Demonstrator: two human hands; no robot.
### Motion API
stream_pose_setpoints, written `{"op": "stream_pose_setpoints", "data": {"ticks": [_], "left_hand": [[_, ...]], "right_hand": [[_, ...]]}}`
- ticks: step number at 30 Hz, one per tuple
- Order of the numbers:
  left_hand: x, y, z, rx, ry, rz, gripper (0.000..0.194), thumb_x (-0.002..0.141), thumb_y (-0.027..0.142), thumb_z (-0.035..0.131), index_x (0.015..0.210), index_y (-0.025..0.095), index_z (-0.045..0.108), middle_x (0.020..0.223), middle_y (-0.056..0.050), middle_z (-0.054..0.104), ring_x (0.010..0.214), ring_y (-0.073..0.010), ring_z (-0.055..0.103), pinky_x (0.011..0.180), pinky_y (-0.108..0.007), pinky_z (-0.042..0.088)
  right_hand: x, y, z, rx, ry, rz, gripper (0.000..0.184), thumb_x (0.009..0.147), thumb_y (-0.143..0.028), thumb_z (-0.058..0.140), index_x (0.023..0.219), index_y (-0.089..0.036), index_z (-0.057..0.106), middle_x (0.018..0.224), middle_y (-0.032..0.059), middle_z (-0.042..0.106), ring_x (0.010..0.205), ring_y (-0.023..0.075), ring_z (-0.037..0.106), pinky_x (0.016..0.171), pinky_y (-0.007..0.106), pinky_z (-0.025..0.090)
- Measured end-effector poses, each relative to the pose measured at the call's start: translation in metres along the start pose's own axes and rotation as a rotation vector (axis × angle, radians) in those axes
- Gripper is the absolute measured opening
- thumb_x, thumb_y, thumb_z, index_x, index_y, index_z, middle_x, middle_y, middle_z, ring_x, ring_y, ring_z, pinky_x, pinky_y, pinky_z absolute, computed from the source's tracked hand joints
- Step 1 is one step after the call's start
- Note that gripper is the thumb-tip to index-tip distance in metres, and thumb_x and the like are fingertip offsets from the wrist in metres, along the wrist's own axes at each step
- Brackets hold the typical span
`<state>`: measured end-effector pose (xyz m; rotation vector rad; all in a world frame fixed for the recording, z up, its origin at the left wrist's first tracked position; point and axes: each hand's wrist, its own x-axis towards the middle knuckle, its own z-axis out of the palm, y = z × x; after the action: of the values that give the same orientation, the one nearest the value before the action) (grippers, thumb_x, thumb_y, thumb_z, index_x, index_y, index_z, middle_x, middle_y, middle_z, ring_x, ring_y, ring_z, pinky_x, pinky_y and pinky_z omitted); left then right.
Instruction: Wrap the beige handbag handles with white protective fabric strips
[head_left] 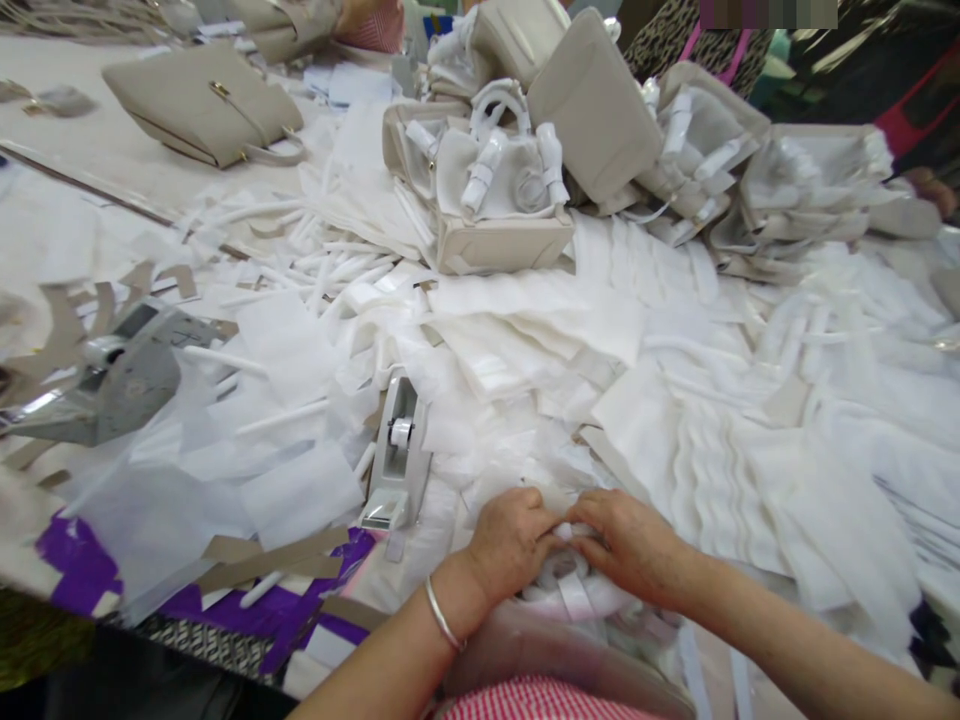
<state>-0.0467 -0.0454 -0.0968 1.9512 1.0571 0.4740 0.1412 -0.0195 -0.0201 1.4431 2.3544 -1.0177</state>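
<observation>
My left hand (510, 545) and my right hand (630, 545) meet at the near table edge, fingers curled and pressed together on a wad of white wrapping (566, 590) that covers a rounded part of something held against me. A silver bangle (442, 615) circles my left wrist. What lies under the wrapping is hidden. A white tape dispenser (397, 460) stands just left of my left hand.
White foam sheets (540, 330) and thin white strips cover the table. Beige handbags (202, 105) lie at the far left and several wrapped bags (495, 190) are piled at the back. A grey metal tool (112, 380) sits left. Another person's hand (930, 190) shows far right.
</observation>
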Motion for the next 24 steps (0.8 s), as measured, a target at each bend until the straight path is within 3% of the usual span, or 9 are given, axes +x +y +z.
{"op": "stream_pose_setpoints", "data": {"ticks": [3, 5, 7, 8, 11, 14, 17, 20, 24], "left_hand": [[0.007, 0.002, -0.004, 0.033, 0.0, -0.144, 0.023, 0.092, 0.03, 0.053, 0.078, 0.018, 0.068, 0.079, -0.004, 0.059, 0.077, -0.0168, 0.055, 0.072, -0.029, 0.043], [0.007, 0.008, -0.012, 0.045, 0.115, -0.263, 0.022, 0.092, 0.022, 0.049, 0.083, 0.017, 0.068, 0.081, -0.005, 0.06, 0.078, -0.0176, 0.056, 0.073, -0.03, 0.045], [0.004, 0.019, -0.022, -0.009, 0.236, -0.258, 0.019, 0.09, 0.022, 0.05, 0.095, 0.016, 0.068, 0.087, -0.007, 0.061, 0.083, -0.0185, 0.057, 0.078, -0.032, 0.047], [0.003, 0.025, -0.026, -0.069, 0.253, -0.197, 0.02, 0.09, 0.024, 0.053, 0.102, 0.016, 0.067, 0.092, -0.008, 0.063, 0.087, -0.0188, 0.058, 0.081, -0.032, 0.048], [0.006, 0.042, -0.028, -0.221, 0.155, -0.009, 0.029, 0.088, 0.029, 0.057, 0.115, 0.019, 0.065, 0.108, -0.009, 0.064, 0.099, -0.0192, 0.059, 0.091, -0.032, 0.049], [0.021, 0.043, -0.017, -0.169, 0.114, -0.046, 0.033, 0.087, 0.027, 0.058, 0.117, 0.017, 0.065, 0.111, -0.01, 0.067, 0.103, -0.0206, 0.059, 0.096, -0.036, 0.048], [0.041, 0.034, -0.007, -0.099, 0.045, -0.092, 0.036, 0.085, 0.029, 0.059, 0.119, 0.018, 0.065, 0.112, -0.008, 0.069, 0.099, -0.0205, 0.062, 0.095, -0.037, 0.049], [0.057, 0.031, -0.005, -0.088, 0.0, -0.098, 0.036, 0.084, 0.027, 0.06, 0.118, 0.018, 0.065, 0.109, -0.007, 0.07, 0.094, -0.0188, 0.063, 0.092, -0.034, 0.05], [0.067, 0.042, -0.009, -0.007, -0.084, -0.052, 0.022, 0.087, 0.021, 0.051, 0.095, 0.017, 0.071, 0.09, -0.004, 0.071, 0.086, -0.0175, 0.062, 0.087, -0.032, 0.049]], "right_hand": [[-0.001, 0.013, -0.013, 0.096, 0.262, 0.021, 0.026, 0.09, -0.029, 0.048, 0.103, -0.02, 0.068, 0.105, 0.0097, 0.069, 0.101, 0.025, 0.061, 0.093, 0.04, 0.046], [-0.012, 0.024, -0.023, 0.182, 0.497, 0.138, 0.032, 0.091, -0.036, 0.045, 0.11, -0.019, 0.066, 0.115, 0.0112, 0.066, 0.108, 0.0255, 0.059, 0.098, 0.041, 0.045], [-0.032, 0.038, -0.028, 0.261, 0.62, 0.311, 0.037, 0.09, -0.043, 0.046, 0.111, -0.02, 0.066, 0.114, 0.0104, 0.068, 0.102, 0.0254, 0.062, 0.093, 0.04, 0.049], [-0.044, 0.044, -0.026, 0.294, 0.631, 0.384, 0.039, 0.089, -0.045, 0.046, 0.11, -0.02, 0.067, 0.111, 0.0097, 0.069, 0.099, 0.0254, 0.064, 0.09, 0.039, 0.051], [-0.077, 0.059, -0.005, 0.401, 0.597, 0.502, 0.041, 0.088, -0.047, 0.046, 0.105, -0.02, 0.071, 0.105, 0.0083, 0.072, 0.099, 0.0261, 0.065, 0.088, 0.038, 0.052], [-0.092, 0.07, 0.026, 0.581, 0.523, 0.522, 0.041, 0.087, -0.046, 0.045, 0.1, -0.018, 0.073, 0.091, 0.0065, 0.074, 0.089, 0.0244, 0.067, 0.08, 0.036, 0.053], [-0.086, 0.079, 0.046, 0.73, 0.499, 0.472, 0.044, 0.087, -0.045, 0.044, 0.103, -0.015, 0.073, 0.079, 0.0049, 0.072, 0.077, 0.0222, 0.066, 0.071, 0.034, 0.052], [-0.071, 0.083, 0.047, 0.759, 0.541, 0.388, 0.045, 0.086, -0.042, 0.048, 0.112, -0.013, 0.07, 0.089, 0.0068, 0.073, 0.083, 0.0224, 0.066, 0.078, 0.035, 0.052], [-0.051, 0.073, 0.028, 0.62, 0.544, 0.228, 0.051, 0.077, -0.03, 0.061, 0.125, -0.016, 0.062, 0.113, 0.0091, 0.069, 0.093, 0.0218, 0.064, 0.088, 0.034, 0.049]]}}
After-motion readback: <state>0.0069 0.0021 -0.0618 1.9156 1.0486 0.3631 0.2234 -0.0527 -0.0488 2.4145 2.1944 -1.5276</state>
